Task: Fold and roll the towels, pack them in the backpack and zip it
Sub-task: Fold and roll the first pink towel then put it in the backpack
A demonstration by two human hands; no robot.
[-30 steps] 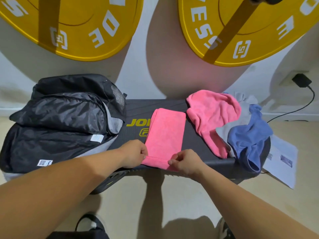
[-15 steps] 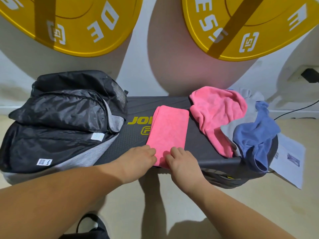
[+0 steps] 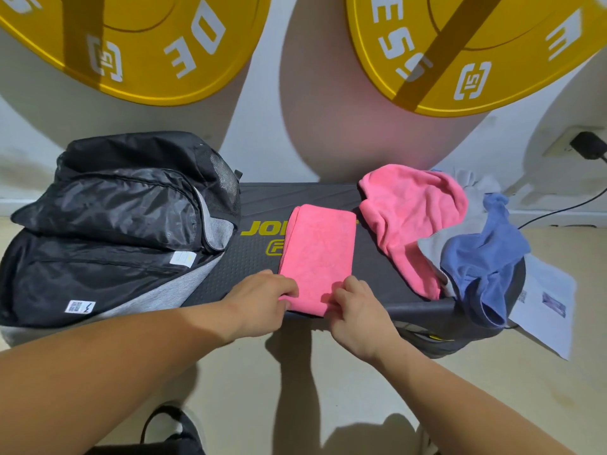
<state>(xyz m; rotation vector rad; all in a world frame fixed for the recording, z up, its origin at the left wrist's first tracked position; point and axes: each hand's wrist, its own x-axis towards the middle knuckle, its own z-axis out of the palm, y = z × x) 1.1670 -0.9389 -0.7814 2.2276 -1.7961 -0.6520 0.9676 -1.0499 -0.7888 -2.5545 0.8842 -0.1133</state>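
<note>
A folded pink towel (image 3: 318, 251) lies lengthwise on the black step platform (image 3: 256, 257). My left hand (image 3: 259, 303) and my right hand (image 3: 358, 316) both hold its near end, fingers curled over the turned-up edge at the platform's front. The black and grey backpack (image 3: 115, 224) lies on the platform's left end, beside the towel and apart from it. On the right end sits a loose heap: another pink towel (image 3: 407, 218), a grey towel (image 3: 433, 244) and a blue towel (image 3: 483, 257) that hangs over the edge.
Two yellow weight plates (image 3: 147, 44) (image 3: 460, 44) lean on the wall behind. A sheet of paper (image 3: 545, 300) lies on the floor at the right, near a plugged charger (image 3: 588, 149) and its cable. A black shoe (image 3: 177, 428) shows below.
The hands went from pinching the towel's near corners to lying over its near end, closer together, and that end has turned up and over. The camera shifted slightly.
</note>
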